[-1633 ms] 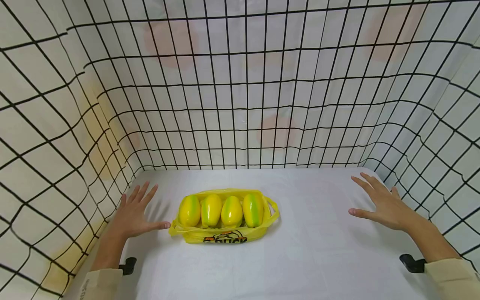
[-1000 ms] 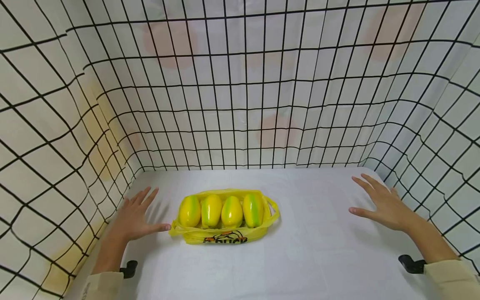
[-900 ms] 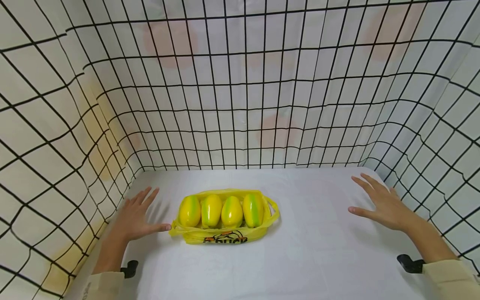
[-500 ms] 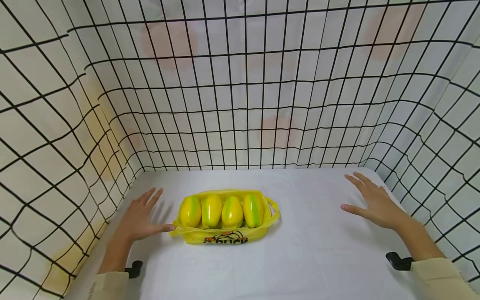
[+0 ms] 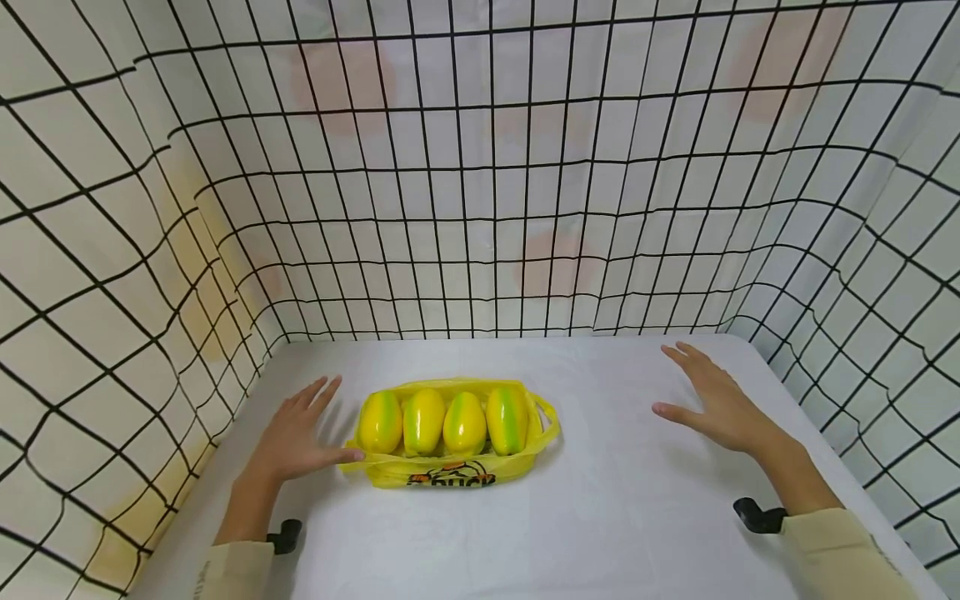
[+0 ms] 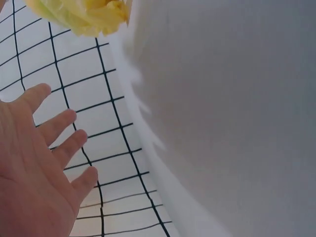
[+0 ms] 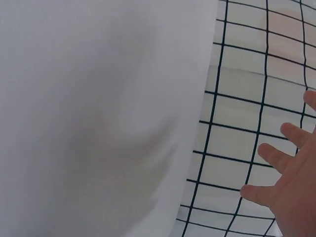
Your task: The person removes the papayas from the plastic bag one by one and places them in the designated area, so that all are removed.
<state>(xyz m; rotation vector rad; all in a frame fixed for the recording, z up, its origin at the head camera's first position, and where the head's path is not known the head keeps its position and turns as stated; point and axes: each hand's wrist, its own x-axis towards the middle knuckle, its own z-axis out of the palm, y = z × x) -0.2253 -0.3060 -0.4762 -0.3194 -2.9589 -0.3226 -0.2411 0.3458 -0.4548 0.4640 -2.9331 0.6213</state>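
Note:
A yellow plastic bag (image 5: 450, 477) with dark lettering lies on the white table, its opening turned up. Several shiny yellow oval fruits with green streaks, mango-like (image 5: 423, 422), sit in a row inside it. My left hand (image 5: 292, 442) is spread just left of the bag; its thumb overlaps the bag's left end in the head view, and I cannot tell whether they touch. Well to the right, my right hand (image 5: 723, 408) hovers above the table with fingers spread, holding nothing. Crumpled yellow bag plastic (image 6: 94, 15) appears at the top of the left wrist view.
The white-covered table (image 5: 600, 517) is bounded at the back and both sides by upright black wire grid (image 5: 495, 217) over pale sheeting. A bag handle loop (image 5: 551, 421) sticks out to the right. Small black devices (image 5: 759, 515) sit at both wrists.
Both hands have moved inward, the right hand further, leftward across the table. My left thumb has come over the bag's left end. The bag and fruits have stayed put.

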